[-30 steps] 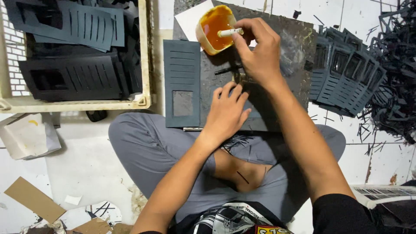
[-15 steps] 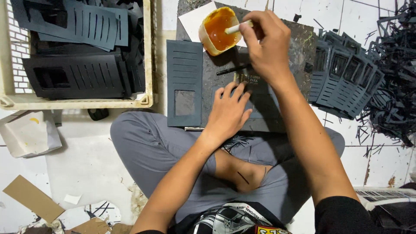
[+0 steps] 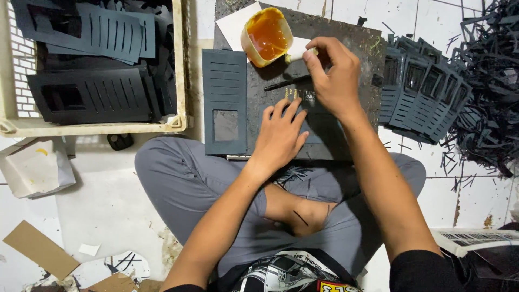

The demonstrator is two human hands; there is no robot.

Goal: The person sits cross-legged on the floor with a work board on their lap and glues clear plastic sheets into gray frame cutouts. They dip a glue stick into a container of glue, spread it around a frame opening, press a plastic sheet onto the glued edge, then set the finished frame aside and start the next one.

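Barely any bare board (image 3: pixel 346 40) between right hand (image 3: pixel 332 75) and glue cup (image 3: pixel 266 35).

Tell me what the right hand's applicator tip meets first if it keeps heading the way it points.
The right hand points its pale stick left and slightly up toward the cup of amber glue. It would likely meet the cup's rim first, though depth is unclear.

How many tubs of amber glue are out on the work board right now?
1. The tub of amber glue sits at the far edge of the dark work board, just left of the right hand, which holds a pale stick beside it. None visible elsewhere.
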